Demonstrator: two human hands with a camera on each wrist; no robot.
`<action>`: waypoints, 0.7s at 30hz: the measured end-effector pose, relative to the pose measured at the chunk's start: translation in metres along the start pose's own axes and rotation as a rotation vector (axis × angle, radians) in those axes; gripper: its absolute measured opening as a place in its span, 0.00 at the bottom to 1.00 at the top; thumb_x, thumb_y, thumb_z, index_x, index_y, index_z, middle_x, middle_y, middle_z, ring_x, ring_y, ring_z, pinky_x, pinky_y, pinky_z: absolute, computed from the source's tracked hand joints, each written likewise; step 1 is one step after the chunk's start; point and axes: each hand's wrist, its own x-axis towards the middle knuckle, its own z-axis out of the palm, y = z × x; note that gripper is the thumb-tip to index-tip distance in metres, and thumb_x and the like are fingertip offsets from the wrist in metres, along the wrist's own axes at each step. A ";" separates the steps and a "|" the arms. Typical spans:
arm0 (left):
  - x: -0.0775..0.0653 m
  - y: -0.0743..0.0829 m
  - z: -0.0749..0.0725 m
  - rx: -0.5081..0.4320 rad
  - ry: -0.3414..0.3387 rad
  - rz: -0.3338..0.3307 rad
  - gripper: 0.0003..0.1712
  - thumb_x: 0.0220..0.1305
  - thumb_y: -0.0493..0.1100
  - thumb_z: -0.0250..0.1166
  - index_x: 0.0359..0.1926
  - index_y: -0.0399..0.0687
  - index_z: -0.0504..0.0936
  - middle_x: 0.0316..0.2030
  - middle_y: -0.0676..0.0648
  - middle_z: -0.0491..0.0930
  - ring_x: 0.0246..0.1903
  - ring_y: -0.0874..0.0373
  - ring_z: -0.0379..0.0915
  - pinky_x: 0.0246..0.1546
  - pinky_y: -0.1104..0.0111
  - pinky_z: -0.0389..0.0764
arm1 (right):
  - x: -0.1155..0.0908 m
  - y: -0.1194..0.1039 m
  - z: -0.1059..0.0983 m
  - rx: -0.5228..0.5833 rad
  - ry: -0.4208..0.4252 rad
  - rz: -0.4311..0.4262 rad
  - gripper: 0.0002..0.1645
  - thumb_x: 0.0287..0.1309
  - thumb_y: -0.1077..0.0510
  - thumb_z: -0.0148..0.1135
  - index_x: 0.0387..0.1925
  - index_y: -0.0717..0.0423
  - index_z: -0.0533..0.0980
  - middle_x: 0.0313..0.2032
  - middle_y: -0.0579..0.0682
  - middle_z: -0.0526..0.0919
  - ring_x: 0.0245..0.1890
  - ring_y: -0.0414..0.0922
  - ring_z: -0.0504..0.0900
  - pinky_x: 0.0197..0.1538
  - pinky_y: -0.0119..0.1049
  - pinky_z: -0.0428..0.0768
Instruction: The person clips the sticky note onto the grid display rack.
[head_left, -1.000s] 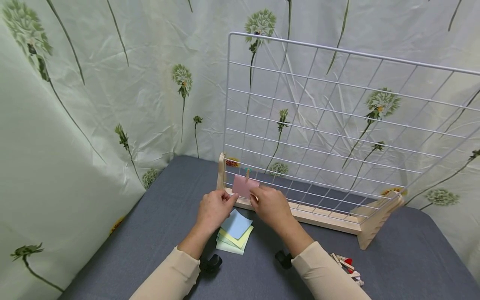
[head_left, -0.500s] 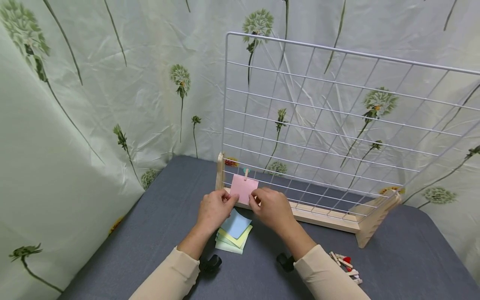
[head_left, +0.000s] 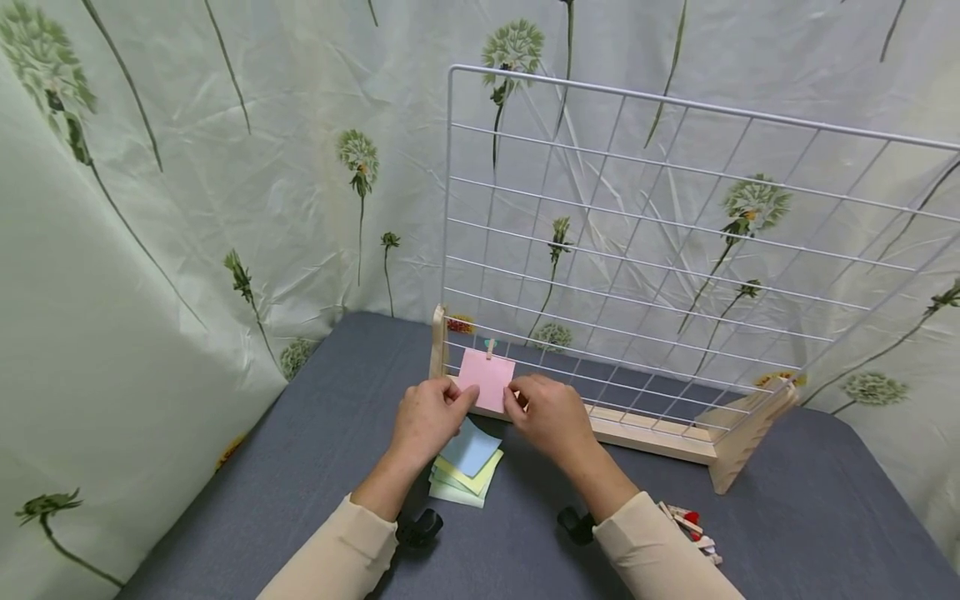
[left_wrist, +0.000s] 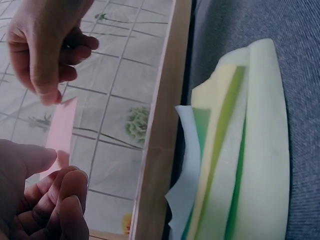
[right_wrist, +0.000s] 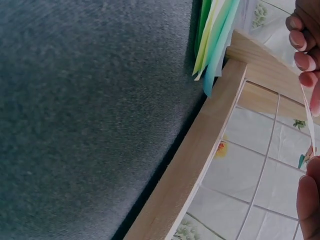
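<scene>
A pink sticky note (head_left: 486, 377) hangs low on the white wire grid (head_left: 615, 250), near its left end. A small wooden clothespin (head_left: 490, 350) with a teal decoration clips the note's top edge to the wire. My left hand (head_left: 429, 417) pinches the lower left corner of the note between thumb and forefinger. At the opposite lower corner, my right hand (head_left: 551, 415) pinches the note with thumb and forefinger, other fingers curled. In the left wrist view the pink note (left_wrist: 62, 127) stretches between the two hands.
Blue, yellow and green sticky notes (head_left: 465, 467) lie in a loose stack on the dark grey tabletop (head_left: 315, 467) below my hands. The grid's wooden base (head_left: 652, 437) runs behind them. Several clothespins (head_left: 693, 529), some with red pieces, lie beside my right sleeve. A flowered curtain (head_left: 300, 208) hangs behind.
My right hand has shifted slightly right to the note's edge, so more of the pink note shows. The note now faces the head camera flatter. My left hand stays at its corner.
</scene>
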 end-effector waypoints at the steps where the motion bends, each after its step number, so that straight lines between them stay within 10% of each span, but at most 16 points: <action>1: 0.000 0.001 0.000 0.003 -0.003 0.000 0.20 0.66 0.55 0.69 0.20 0.53 0.79 0.11 0.55 0.76 0.13 0.63 0.73 0.16 0.66 0.65 | -0.001 0.001 0.000 0.000 0.002 -0.001 0.06 0.58 0.59 0.70 0.26 0.52 0.84 0.23 0.44 0.85 0.21 0.39 0.81 0.25 0.33 0.77; 21: -0.007 0.011 -0.002 0.002 -0.112 0.050 0.18 0.66 0.55 0.69 0.23 0.53 0.80 0.13 0.55 0.76 0.14 0.63 0.75 0.16 0.68 0.67 | -0.044 0.014 -0.015 -0.037 -0.001 0.074 0.04 0.53 0.62 0.72 0.25 0.52 0.84 0.20 0.42 0.82 0.20 0.36 0.75 0.26 0.32 0.75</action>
